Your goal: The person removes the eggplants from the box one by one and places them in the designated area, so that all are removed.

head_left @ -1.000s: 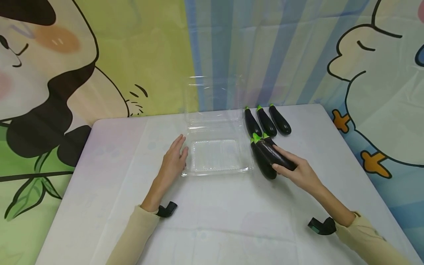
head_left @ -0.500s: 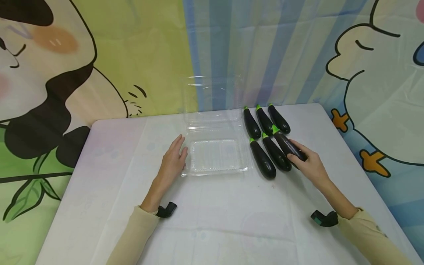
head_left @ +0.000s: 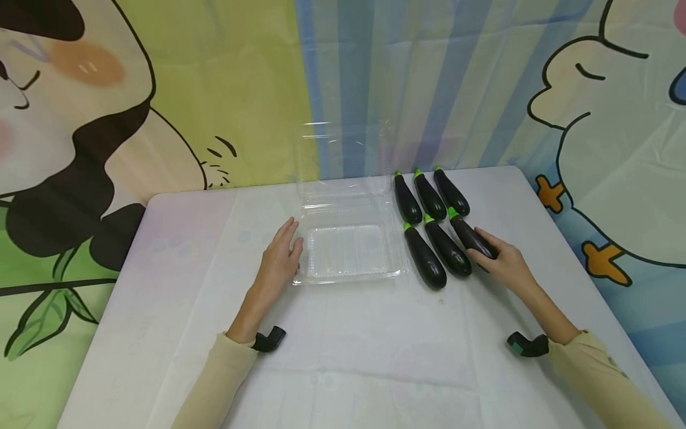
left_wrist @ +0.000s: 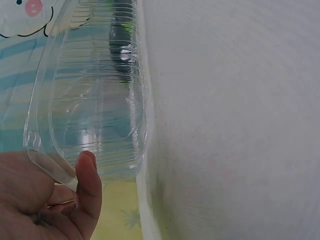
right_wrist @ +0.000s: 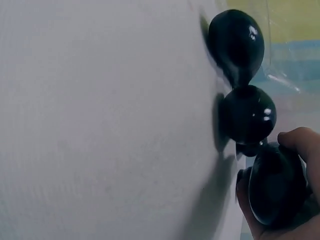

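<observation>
At the right of the head view, my right hand (head_left: 506, 262) grips a dark eggplant (head_left: 468, 233) with a green stem, thumb on one side and fingers on the other. The right wrist view shows this eggplant's rounded end (right_wrist: 276, 187) between thumb and fingers. Beside it lie two more eggplants in the near row, one in the middle (head_left: 447, 247) and one at the left (head_left: 425, 257). My left hand (head_left: 278, 253) rests at the left side of a clear plastic clamshell box (head_left: 348, 278), fingers extended and thumb apart. In the left wrist view, the thumb (left_wrist: 88, 170) stands by the box's rim.
Behind the near row lie three more eggplants (head_left: 429, 196), stems pointing away. The box's lid (head_left: 345, 152) stands raised at the table's back edge. A white cloth covers the table (head_left: 354, 357). A printed curtain (head_left: 257, 89) hangs close behind it.
My right hand has carried its eggplant rightward from above the near row to that row's right end and lowered it. My left hand and the box have stayed put.
</observation>
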